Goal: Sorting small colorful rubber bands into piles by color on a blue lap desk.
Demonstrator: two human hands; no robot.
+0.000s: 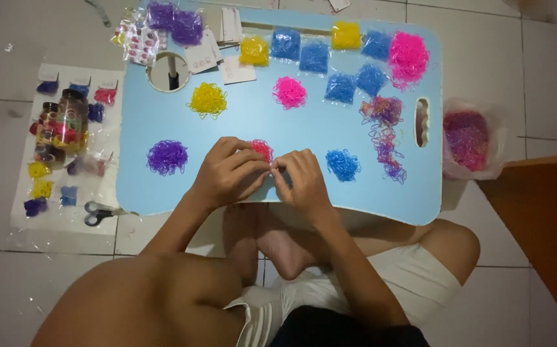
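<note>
Left hand (230,172) and right hand (302,182) meet, fingertips pinched on few bands beside red band pile (262,149) at near edge of blue tabletop (253,122). Sorted so far (judged): purple pile (167,157), yellow pile (208,99), blue pile (342,164). Mixed heap (384,132) left unsorted.

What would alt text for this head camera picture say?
Two hands, left hand and right hand, pinch small red elastic bands together on a light blue lap table dotted with purple, yellow, pink and blue piles; scissors lie on the floor.
</note>
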